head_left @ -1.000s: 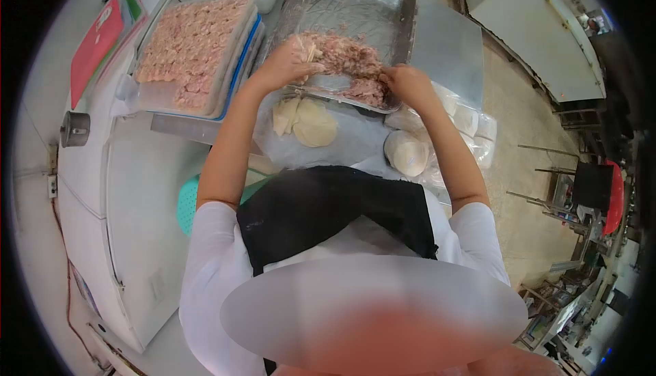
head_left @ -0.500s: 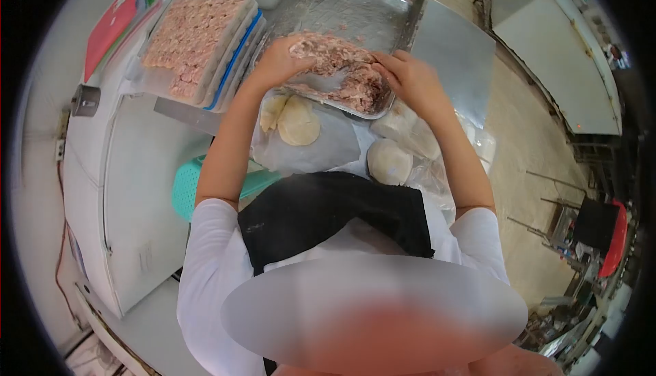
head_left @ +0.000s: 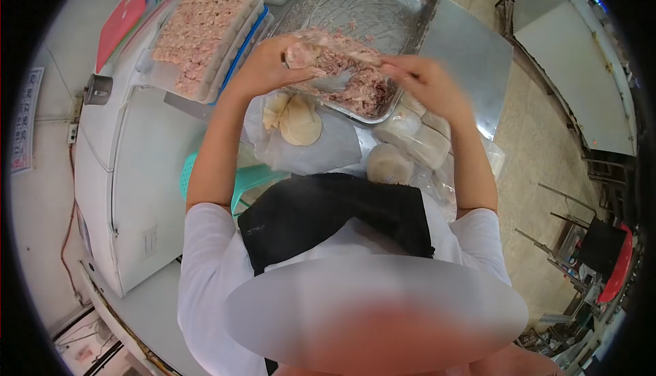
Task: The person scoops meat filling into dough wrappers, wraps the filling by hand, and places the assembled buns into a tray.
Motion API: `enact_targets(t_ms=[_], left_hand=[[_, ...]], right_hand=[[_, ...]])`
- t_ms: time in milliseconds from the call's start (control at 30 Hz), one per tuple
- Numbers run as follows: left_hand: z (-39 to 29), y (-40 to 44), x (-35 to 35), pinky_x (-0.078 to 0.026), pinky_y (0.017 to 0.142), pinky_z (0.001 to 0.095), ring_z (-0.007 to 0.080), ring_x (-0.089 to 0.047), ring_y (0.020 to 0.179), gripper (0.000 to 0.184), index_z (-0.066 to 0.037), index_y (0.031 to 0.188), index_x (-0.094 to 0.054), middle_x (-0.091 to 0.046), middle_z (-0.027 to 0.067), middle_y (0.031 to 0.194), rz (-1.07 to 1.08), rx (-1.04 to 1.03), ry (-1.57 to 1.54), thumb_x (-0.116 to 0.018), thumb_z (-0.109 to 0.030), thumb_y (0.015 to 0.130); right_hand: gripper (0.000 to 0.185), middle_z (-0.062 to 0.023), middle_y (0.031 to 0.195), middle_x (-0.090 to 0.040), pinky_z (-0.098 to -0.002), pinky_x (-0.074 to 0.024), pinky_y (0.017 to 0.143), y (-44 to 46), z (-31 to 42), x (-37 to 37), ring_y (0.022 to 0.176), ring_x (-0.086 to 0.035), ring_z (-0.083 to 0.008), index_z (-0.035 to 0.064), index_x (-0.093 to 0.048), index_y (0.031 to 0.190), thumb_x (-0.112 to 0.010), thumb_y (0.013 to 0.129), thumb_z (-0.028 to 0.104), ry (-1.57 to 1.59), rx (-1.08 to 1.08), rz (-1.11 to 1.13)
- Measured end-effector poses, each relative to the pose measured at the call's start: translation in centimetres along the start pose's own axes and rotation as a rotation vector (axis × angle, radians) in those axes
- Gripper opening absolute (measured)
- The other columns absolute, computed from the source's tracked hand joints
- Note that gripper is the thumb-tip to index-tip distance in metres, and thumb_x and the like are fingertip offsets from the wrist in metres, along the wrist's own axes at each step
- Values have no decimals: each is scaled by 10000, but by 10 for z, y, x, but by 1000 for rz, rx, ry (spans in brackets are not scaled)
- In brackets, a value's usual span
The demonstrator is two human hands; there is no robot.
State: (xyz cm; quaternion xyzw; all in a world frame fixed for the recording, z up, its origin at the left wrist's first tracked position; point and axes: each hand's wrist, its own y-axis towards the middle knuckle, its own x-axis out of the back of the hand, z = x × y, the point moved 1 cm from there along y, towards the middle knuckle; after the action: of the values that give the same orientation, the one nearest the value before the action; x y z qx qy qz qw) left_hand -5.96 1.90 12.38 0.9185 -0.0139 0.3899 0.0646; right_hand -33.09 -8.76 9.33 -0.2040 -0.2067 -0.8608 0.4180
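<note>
Ground meat (head_left: 365,92) lies in the near end of a metal tray (head_left: 403,14). Above it stretches what looks like a clear plastic bag (head_left: 345,43), smeared with meat. My left hand (head_left: 270,68) is closed round the bag's left end, with a lump of meat showing by the fingers. At the other end my right hand (head_left: 434,86), slightly blurred, pinches the bag between thumb and fingers. Some of its fingertips are hidden. Pale round dough wrappers (head_left: 301,122) rest on a plastic sheet (head_left: 324,154) in front of the tray.
Stacked containers with portioned meat (head_left: 205,24) stand at the left. Wrapped dough pieces (head_left: 420,137) and a round dough ball (head_left: 389,164) lie near my right forearm. A turquoise plastic stool (head_left: 253,181) is below the left forearm. A metal pot (head_left: 99,89) sits farther left.
My right hand has moved right and slightly down, away from the meat, and the bag is stretched between both hands. The left hand has turned a little; the view has shifted slightly.
</note>
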Motion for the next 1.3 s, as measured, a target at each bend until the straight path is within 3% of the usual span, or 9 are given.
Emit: enact_targets(t_ms=[200, 267, 500, 700, 800, 900, 1067, 1200, 1300], left_hand=[[11, 9, -11, -464, 838, 319, 215, -612, 907, 465, -17, 1097, -613, -654, 102, 1025, -8, -133, -29, -773, -235, 718], [17, 9, -11, -463, 845, 321, 225, -608, 929, 504, -14, 1121, -601, -648, 122, 1024, 49, 81, -241, -777, -243, 708], [4, -12, -9, -454, 877, 314, 188, -594, 980, 581, -13, 1204, -551, -651, 118, 1035, -113, 103, 19, -779, -201, 705], [-12, -23, 4, -448, 896, 299, 164, -586, 975, 471, -13, 1122, -614, -649, 103, 1066, 24, -104, -235, -762, -203, 718], [6, -27, 0, -463, 857, 298, 146, -592, 927, 407, -16, 1092, -628, -660, 93, 1023, 5, 112, -151, -749, -167, 734], [14, -29, 2, -466, 804, 282, 129, -574, 882, 406, -24, 1084, -620, -638, 45, 960, -69, -108, -257, -753, -135, 717], [14, -39, 5, -470, 795, 292, 151, -594, 871, 420, -37, 1102, -609, -653, 79, 949, -108, -63, -198, -746, -199, 739], [20, -50, 12, -466, 794, 302, 160, -594, 857, 431, -52, 1109, -613, -657, 92, 929, -91, -36, -325, -750, -242, 747], [19, -53, 33, -466, 826, 283, 122, -574, 934, 355, -24, 1071, -605, -650, 58, 995, 35, -252, -116, -719, -138, 755]], right_hand=[[324, -127, 1046, -655, -363, -500, 762, 11, -1, 3, 878, -629, -320, 74, -654, 1086, -586, 898, 329, -246, 42, 29], [317, -126, 991, -663, -375, -500, 731, 6, 22, 2, 848, -628, -317, 88, -661, 1088, -595, 888, 326, -472, -23, -72], [295, -116, 944, -654, -358, -491, 720, 9, 14, 17, 818, -618, -298, 80, -657, 1096, -589, 896, 286, -264, 66, 16], [276, -114, 930, -646, -349, -489, 715, -2, 36, -14, 815, -615, -285, 65, -657, 1084, -580, 904, 260, -290, 170, -6], [281, -110, 946, -647, -379, -502, 716, -6, 59, -16, 837, -621, -309, 101, -671, 1065, -578, 898, 308, -411, 156, -83], [275, -106, 908, -643, -379, -504, 702, -13, 79, -23, 832, -624, -305, 105, -674, 1051, -576, 898, 312, -471, 90, -120], [278, -126, 884, -635, -326, -482, 669, -18, 93, -8, 789, -613, -270, 67, -651, 1100, -594, 901, 254, -492, -47, -100], [258, -110, 800, -615, -371, -492, 663, -17, 80, -36, 755, -608, -298, 115, -668, 1056, -586, 891, 296, -400, 203, -167], [248, -93, 769, -598, -371, -491, 635, -8, 83, -59, 714, -608, -282, 133, -669, 1056, -594, 885, 295, -503, 212, -151]])
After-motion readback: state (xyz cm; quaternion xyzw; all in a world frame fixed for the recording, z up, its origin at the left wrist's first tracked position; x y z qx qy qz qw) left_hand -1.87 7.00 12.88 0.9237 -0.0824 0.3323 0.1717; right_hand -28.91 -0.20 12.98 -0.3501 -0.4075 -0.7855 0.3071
